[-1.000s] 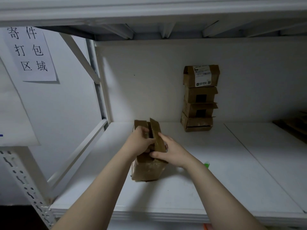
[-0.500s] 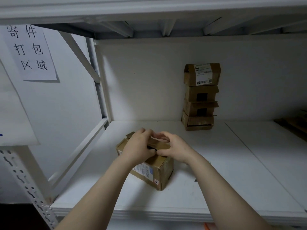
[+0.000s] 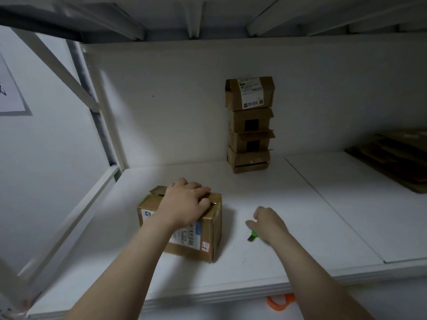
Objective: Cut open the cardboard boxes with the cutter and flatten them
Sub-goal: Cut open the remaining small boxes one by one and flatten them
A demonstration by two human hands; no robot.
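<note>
Seen from a person's head, looking down along two bare forearms onto a white shelf board (image 3: 254, 269) in a metal rack. Just below the board's front edge, right of centre, an orange loop (image 3: 280, 302) pokes out, possibly a scissors handle.

The left hand (image 3: 184, 202) lies palm down on top of a closed cardboard box (image 3: 213, 227), fingers straight and slightly spread across the lid. The box stands toward the board's front left. Its near face carries a white shipping label (image 3: 184, 236) with a barcode and a blue strip; the print is too small to read. A small red and white sticker (image 3: 205, 246) sits at the face's lower right corner.

Just right of the box, the right hand (image 3: 269, 224) hangs over a green cutter (image 3: 253, 235) with a dark tip, which lies on the board. The fingers curl downward onto it, but the blur hides whether they actually grip it.

At the back edge, against the rear wall, a stack of four small cardboard boxes (image 3: 250, 125) stands. The top one bears a white label with a square code, unreadable. Flattened cardboard (image 3: 392, 158) lies in the far right corner. A paper sign (image 3: 9, 93) hangs on the left wall, cut off by the frame.
</note>
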